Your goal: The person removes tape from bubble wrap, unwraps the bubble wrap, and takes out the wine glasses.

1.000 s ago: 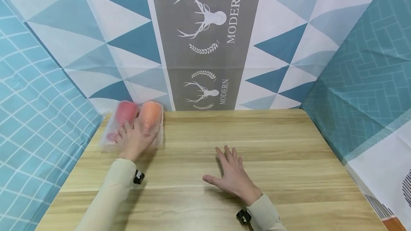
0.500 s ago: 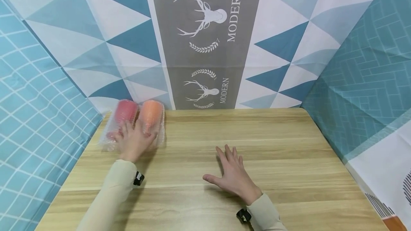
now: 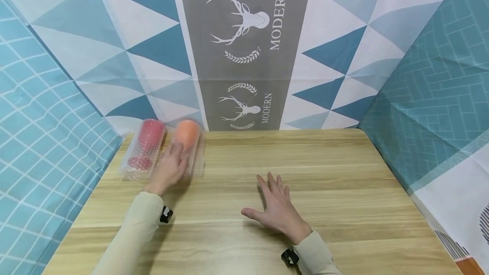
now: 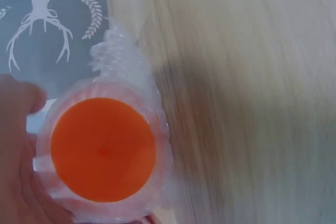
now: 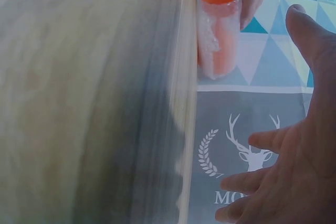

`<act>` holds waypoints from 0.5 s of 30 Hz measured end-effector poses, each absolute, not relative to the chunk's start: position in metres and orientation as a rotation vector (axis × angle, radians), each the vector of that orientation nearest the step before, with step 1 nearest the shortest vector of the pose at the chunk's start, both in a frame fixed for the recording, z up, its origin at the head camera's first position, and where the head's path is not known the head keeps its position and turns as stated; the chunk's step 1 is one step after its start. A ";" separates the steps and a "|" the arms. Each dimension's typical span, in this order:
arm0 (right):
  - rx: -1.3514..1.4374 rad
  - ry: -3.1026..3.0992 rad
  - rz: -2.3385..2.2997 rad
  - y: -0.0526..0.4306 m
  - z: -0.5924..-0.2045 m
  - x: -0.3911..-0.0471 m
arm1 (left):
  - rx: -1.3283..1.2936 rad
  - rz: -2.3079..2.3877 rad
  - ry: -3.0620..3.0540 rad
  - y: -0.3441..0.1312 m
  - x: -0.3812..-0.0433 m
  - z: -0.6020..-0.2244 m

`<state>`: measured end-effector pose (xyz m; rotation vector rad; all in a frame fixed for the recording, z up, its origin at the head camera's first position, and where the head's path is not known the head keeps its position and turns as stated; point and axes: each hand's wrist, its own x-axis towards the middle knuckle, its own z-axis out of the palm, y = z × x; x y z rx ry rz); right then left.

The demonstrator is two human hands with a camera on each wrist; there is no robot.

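An orange goblet-shaped item (image 3: 187,133) in bubble wrap lies near the table's back left, its bowl towards the wall. My left hand (image 3: 168,171) holds it around the near half, which the hand partly hides in the head view. In the left wrist view its round orange base (image 4: 103,149) faces the camera, with fingers along its left side. To its left lies a matching pink goblet-shaped item (image 3: 151,134), also in bubble wrap, with its round foot towards me. My right hand (image 3: 276,211) rests over the middle of the table, fingers spread, holding nothing.
The wooden table (image 3: 324,173) meets a patterned cloth backdrop (image 3: 244,67) along its back edge. Blue cloth panels stand at the left (image 3: 49,139) and right (image 3: 431,75). Dark wrist devices (image 3: 166,214) sit at both cuffs.
The orange item has shifted slightly right, opening a gap from the pink one. My left hand has moved right with it, uncovering the pink item's foot. My right hand stays still.
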<state>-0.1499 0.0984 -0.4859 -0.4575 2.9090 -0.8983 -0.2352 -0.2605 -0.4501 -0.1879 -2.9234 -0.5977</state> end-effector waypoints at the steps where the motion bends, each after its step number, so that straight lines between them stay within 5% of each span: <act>1: -0.458 2.909 -0.899 0.099 -0.486 -0.150 | -0.200 -0.609 -2.916 -0.260 -0.235 -0.450; 15: -0.459 2.910 -0.906 0.102 -0.488 -0.150 | -0.091 -0.886 -2.949 -0.248 -0.239 -0.452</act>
